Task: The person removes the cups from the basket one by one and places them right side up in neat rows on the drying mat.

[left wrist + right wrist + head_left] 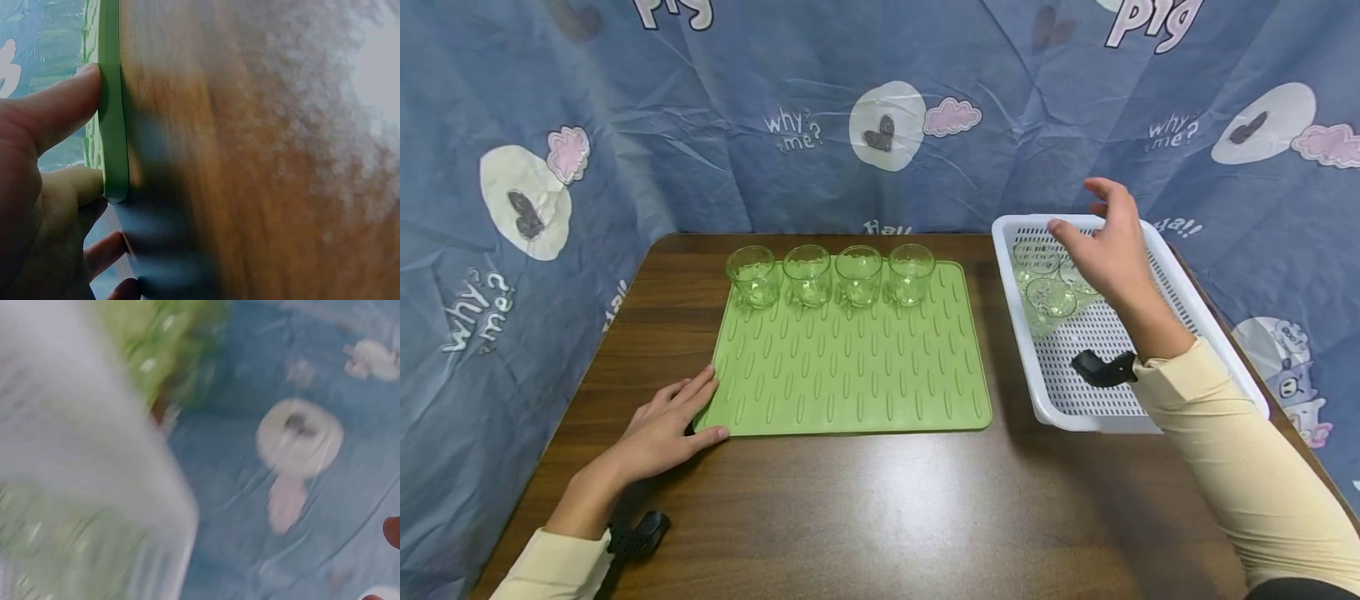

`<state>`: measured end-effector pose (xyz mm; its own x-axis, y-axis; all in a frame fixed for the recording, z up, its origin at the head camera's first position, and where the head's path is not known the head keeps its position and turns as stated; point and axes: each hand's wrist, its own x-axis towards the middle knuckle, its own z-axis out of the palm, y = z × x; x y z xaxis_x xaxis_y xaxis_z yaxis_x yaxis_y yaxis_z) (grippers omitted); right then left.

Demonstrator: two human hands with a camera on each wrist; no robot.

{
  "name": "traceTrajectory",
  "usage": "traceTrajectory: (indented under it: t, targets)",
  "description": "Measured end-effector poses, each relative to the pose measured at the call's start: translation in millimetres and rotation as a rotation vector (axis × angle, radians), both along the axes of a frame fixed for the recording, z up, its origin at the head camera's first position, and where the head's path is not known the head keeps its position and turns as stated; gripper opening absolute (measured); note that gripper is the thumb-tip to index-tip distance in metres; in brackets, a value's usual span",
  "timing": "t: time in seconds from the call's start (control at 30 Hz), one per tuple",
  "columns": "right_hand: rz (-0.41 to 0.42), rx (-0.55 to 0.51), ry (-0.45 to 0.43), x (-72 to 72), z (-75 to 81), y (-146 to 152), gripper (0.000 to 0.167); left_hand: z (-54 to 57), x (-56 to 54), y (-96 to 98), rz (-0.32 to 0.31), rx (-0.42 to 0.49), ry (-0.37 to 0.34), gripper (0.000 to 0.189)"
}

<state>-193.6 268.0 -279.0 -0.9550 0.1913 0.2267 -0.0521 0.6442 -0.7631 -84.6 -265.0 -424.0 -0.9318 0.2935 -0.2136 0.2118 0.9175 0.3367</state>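
My left hand [658, 429] rests at the near left corner of a green drying mat [850, 367], fingers fairly straight. In the left wrist view, its thumb [65, 109] touches the edge of the mat. Several clear glasses stand upright in a row along the mat's far edge, from the leftmost glass [754, 279] to the rightmost glass [912, 275]. Over the far part of a white basket [1025, 350] hovers my right hand [1112, 250], its fingers spread apart with nothing between them. Below it, clear glasses [1051, 298] cluster at the basket's left side.
The basket's tall slotted walls stand to the right of the mat on a brown wooden table [880, 508]. A blue printed cloth [820, 75] hangs behind and beside the table. The right wrist view is blurred, with the basket's rim [169, 481] close to the camera.
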Motion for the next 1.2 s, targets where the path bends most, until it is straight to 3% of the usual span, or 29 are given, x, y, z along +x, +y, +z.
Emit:
traceTrajectory:
  t: [0.3,0.73,0.93,1.07,1.2]
  targets:
    - [-0.168,0.031,-0.117,-2.9,-22.8,59.3,0.071,0.3,-0.2,-0.7,0.0,0.001,0.0,0.086]
    - [-0.247,0.055,-0.238,-13.1,-52.9,95.2,0.073,2.4,0.7,1.6,-0.001,0.005,0.009,0.084]
    - [-0.252,0.048,-0.291,-18.8,-65.2,105.0,0.076,2.4,0.9,1.3,-0.001,0.011,0.006,0.084]
    - [-0.249,0.099,-0.283,-19.7,-74.2,106.3,0.073,1.7,1.0,0.5,-0.004,0.006,0.008,0.084]
    - [-0.15,0.208,-0.206,-14.9,-78.3,99.0,0.063,1.2,1.1,-0.3,-0.004,-0.003,0.017,0.084]
